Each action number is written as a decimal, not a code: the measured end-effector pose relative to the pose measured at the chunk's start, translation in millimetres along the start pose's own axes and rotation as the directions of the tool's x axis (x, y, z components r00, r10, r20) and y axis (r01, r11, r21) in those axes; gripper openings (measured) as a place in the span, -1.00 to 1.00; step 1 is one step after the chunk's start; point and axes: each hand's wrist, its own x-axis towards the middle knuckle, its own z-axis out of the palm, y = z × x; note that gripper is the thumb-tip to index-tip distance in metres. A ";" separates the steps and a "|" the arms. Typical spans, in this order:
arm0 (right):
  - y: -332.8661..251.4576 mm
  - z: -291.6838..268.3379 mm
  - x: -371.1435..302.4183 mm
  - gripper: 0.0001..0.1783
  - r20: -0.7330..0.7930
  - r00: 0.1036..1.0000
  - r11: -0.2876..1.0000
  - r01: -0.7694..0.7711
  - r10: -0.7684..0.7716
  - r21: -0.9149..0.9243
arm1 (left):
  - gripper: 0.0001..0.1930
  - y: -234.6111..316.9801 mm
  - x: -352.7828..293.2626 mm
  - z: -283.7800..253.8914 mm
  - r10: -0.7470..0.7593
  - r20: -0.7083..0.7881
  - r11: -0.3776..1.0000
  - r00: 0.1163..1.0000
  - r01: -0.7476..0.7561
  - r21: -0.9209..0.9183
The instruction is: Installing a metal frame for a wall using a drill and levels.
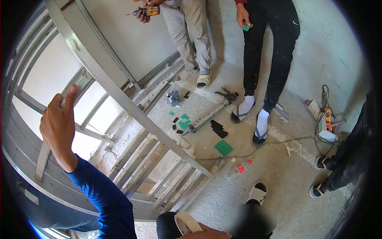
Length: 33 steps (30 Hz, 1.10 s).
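Observation:
My left hand [59,127], in a blue sleeve, is closed round a flat metal bar [42,161] of a large grey metal frame [107,85]. The thumb points up along the bar. That frame stands tilted, with slats and white openings between its rails. At the bottom edge, in front of my dark-clad knees, my right hand [205,232] is only partly visible. It closes on a roll of masking tape [186,224], pale beige. Most of the right fingers are cut off by the picture's edge.
A caulking gun [209,115], green pads [223,148], black strips [218,129] and a bottle [238,169] lie on the concrete floor. One person holds a drill [148,10]; another has a green piece [246,27]. Cables and an orange tool [328,115] lie right.

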 end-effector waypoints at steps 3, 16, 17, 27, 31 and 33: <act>-3.3 0.7 0.5 -0.78 0.032 0.999 1.000 -0.022 0.022 0.001 | -0.20 -2.8 3.0 -6.1 0.007 -0.001 1.000 1.000 -0.007 0.004; 0.4 3.9 5.4 -0.77 0.038 0.999 0.996 -0.003 0.000 0.084 | -0.16 -2.8 2.5 -4.5 -0.010 0.049 1.000 0.999 0.010 0.004; -0.2 5.1 5.1 -0.77 0.022 1.000 0.996 -0.012 0.010 0.090 | -0.16 -3.3 2.4 -4.1 0.000 0.027 1.000 1.000 0.000 0.003; -10.6 3.6 7.8 -0.79 0.049 0.996 0.996 -0.072 0.074 -0.047 | -0.18 -2.6 3.4 -5.0 -0.031 0.083 0.999 0.996 0.028 0.044; -2.9 3.0 9.2 -0.79 0.034 0.995 0.996 -0.089 0.089 -0.008 | -0.21 -2.9 2.7 -2.0 -0.004 0.023 0.999 1.000 0.003 0.041; 0.0 2.1 8.9 -0.79 0.044 0.997 0.998 -0.060 0.060 0.001 | -0.22 -2.2 3.6 -3.2 -0.006 0.032 1.000 0.999 0.005 0.025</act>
